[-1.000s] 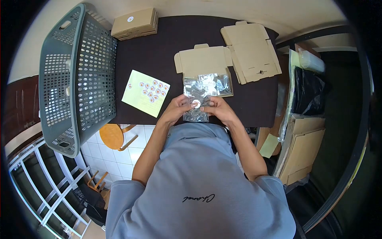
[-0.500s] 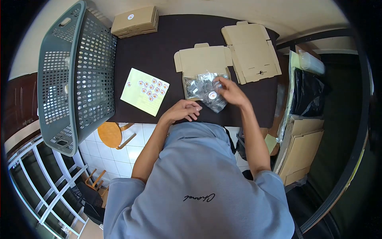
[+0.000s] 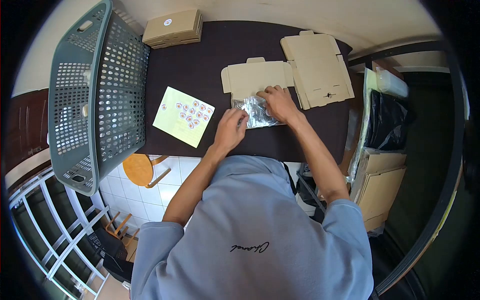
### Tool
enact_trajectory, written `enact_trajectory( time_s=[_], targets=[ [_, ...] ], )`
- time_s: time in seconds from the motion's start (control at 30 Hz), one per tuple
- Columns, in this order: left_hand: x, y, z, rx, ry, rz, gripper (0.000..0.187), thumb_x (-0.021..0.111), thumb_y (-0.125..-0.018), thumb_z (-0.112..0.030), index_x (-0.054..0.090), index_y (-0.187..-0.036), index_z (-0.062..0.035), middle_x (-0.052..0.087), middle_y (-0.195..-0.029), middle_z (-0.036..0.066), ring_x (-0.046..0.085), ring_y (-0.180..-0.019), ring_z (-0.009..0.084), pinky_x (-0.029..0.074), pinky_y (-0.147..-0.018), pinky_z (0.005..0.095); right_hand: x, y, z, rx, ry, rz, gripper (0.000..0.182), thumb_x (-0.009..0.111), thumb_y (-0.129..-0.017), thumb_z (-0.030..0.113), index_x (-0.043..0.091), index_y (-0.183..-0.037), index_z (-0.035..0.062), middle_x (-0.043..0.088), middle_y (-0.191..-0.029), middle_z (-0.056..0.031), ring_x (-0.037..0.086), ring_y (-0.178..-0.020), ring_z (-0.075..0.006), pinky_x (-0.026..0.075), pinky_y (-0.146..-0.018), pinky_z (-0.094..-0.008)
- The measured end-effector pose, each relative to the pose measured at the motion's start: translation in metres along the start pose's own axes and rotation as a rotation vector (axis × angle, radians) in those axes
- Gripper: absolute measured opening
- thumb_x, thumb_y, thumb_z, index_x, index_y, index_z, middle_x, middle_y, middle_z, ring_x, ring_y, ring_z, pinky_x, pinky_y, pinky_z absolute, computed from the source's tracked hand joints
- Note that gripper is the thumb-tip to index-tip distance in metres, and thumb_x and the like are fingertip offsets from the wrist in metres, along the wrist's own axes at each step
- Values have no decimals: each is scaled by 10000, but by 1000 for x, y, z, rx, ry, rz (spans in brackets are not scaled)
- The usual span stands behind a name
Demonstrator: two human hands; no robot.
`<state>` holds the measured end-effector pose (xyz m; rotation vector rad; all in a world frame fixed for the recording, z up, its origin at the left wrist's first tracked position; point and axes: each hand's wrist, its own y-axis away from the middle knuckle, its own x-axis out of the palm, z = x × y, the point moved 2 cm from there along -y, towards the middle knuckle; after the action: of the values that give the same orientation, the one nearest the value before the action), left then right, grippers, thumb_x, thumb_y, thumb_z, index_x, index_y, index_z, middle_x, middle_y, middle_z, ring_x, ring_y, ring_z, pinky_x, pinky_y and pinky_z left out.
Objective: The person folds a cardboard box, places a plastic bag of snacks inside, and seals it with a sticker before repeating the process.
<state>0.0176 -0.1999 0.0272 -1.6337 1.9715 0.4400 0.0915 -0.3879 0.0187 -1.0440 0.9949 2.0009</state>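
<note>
An open cardboard box (image 3: pixel 257 77) lies on the dark table with its lid folded back. Inside its tray sits a clear plastic bag (image 3: pixel 257 112) of dark, coiled-looking contents I cannot make out. My left hand (image 3: pixel 230 131) is at the left side of the tray, fingers curled onto the bag's edge. Over the back right part of the bag, my right hand (image 3: pixel 281 106) has its fingers bent and pressed on the plastic. The round sticker on the bag is mostly covered by this hand.
To the left lies a yellow sheet (image 3: pixel 172 120) with several round stickers. Flat open boxes (image 3: pixel 320 70) lie at the back right, and closed boxes (image 3: pixel 172 30) are stacked at the back left. A grey-green basket (image 3: pixel 120 90) stands along the left edge.
The bag's overhanging front part is now tucked within the tray. My left hand has moved up from the table's front edge to the box's left side; my right hand has shifted slightly left.
</note>
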Motion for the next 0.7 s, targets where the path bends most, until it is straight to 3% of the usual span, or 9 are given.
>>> enact_trajectory(
  time_s=[0.07,0.1,0.13,0.17,0.23,0.27,0.33,0.47,0.7],
  targets=[
    [9,-1,-3,68,-21,0,84,609,-858,-28,630,-926,17,605,-886,138,603,-898,291,490,-777,375,12,10,-8,-85,-112,-288,327,570,-832,51,635,-1152,57,596,-1187,-174,488,-1212,-376,372,-982,-583],
    [12,0,-4,136,-43,0,84,604,-849,-13,634,-922,16,598,-936,150,587,-963,316,481,-838,397,15,17,-5,-82,-110,-287,327,570,-832,51,635,-1152,57,596,-1187,-174,488,-1212,-376,372,-982,-583],
    [16,0,-4,134,-35,84,192,610,-869,-67,626,-1040,20,582,-1126,179,521,-1158,348,416,-987,435,15,27,-2,3,-112,-448,324,568,-842,55,618,-1161,33,581,-1195,-193,473,-1216,-401,352,-1005,-582],
    [20,0,-6,136,-32,87,192,610,-869,-67,626,-1040,20,582,-1126,179,521,-1158,348,416,-987,435,15,39,0,91,-113,-608,325,565,-852,59,602,-1171,9,567,-1204,-212,458,-1220,-426,332,-1028,-580],
    [26,-2,-18,262,-270,178,375,603,-901,-162,553,-1232,8,475,-1354,202,370,-1338,379,301,-1101,476,26,57,5,142,-84,-590,328,547,-906,125,578,-1205,-6,506,-1285,-246,384,-1275,-478,297,-1058,-589],
    [37,2,-7,205,-327,301,551,567,-932,-294,429,-1385,-13,310,-1510,188,215,-1432,369,166,-1142,559,32,65,10,162,-39,-579,349,540,-924,158,562,-1239,10,477,-1328,-245,342,-1305,-487,280,-1067,-595],
    [47,9,-2,221,-412,307,580,548,-937,-338,412,-1404,-22,289,-1524,182,216,-1433,363,153,-1131,586,52,76,9,214,16,-462,457,505,-967,271,469,-1380,79,330,-1488,-216,186,-1397,-487,231,-1088,-621],
    [57,15,7,237,-538,322,659,492,-950,-447,358,-1454,-46,249,-1550,165,196,-1443,345,110,-1108,645,74,81,-3,234,69,-371,554,465,-981,327,331,-1489,154,190,-1576,-145,85,-1435,-459,188,-1079,-679],
    [58,16,5,222,-569,354,686,469,-951,-481,340,-1466,-47,232,-1549,192,190,-1445,347,110,-1106,650,72,80,-2,285,77,-309,539,446,-987,342,337,-1490,180,185,-1582,-126,68,-1438,-461,169,-1043,-738]
  ],
)
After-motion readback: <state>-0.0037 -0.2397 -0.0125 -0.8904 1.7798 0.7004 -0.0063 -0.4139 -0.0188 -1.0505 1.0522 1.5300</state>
